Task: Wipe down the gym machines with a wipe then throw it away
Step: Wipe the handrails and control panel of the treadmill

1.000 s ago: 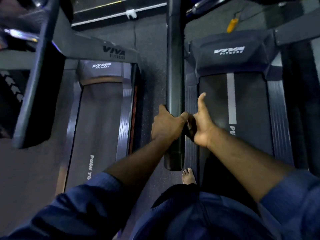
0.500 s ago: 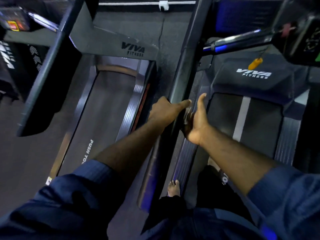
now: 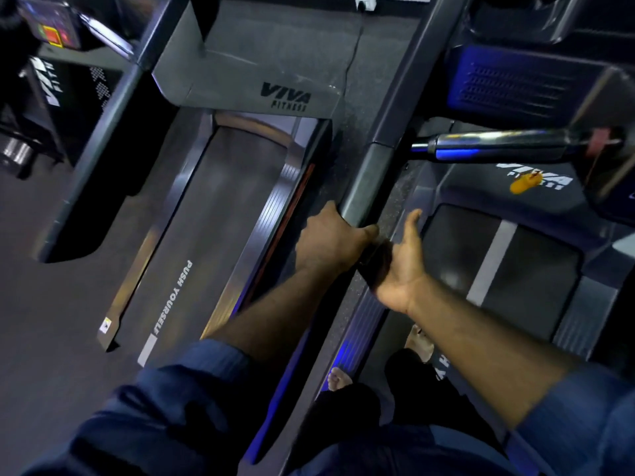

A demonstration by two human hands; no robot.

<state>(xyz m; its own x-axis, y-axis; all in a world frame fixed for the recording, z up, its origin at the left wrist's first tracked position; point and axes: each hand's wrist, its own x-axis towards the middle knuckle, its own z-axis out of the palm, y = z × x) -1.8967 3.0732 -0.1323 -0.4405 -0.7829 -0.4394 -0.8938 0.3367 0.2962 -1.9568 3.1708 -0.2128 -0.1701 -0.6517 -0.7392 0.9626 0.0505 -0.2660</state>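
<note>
Wiping, by the look of it, under way on the handrail (image 3: 366,187) of the right treadmill (image 3: 536,269); throwing away not yet due. Grips that rail from its left side with the left hand (image 3: 330,243), fingers curled over the top. Presses a dark wad, taken to be the wipe (image 3: 376,266), against the rail's right side with the right hand (image 3: 403,266), thumb stuck straight out toward the far end. Cannot tell whether the right fingers curl round, hidden as they are behind wad and rail. Hands close together, almost meeting across the rail, wipe lodged between them.

As to the rail's long axis: slants from near and left to far and right, pointing toward the console end. As to the wipe itself: bunched and too dark to make out any long axis.

Next, probably: slide the wad along the rail's length, following that slant and keeping palm pressure even, with the left hand either bracing or shifted out of the path. After that, perhaps on to the shiny cross bar (image 3: 498,146) at far right and the left treadmill (image 3: 213,235), though that is only a guess.
</note>
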